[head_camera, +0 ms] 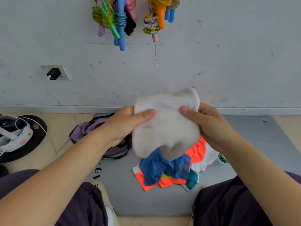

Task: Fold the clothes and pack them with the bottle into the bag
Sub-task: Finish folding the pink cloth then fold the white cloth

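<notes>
Both hands raised together, left hand (125, 126) and right hand (210, 126) pinching, thumbs on top

A white sock-like cloth (166, 124), soft and crumpled, is held up in the air above the grey mat (123, 198), pinched at its left and right sides. Below it, near the middle of the mat, lies an unfolded heap of clothes (169, 170): a blue piece on top, neon orange, white and teal beneath. Just beside the heap, toward the mat's right edge, a bottle (221, 158) with a green and white label shows only in part. A purple bag (84, 129) with black straps lies open at the mat's far left corner.
</notes>
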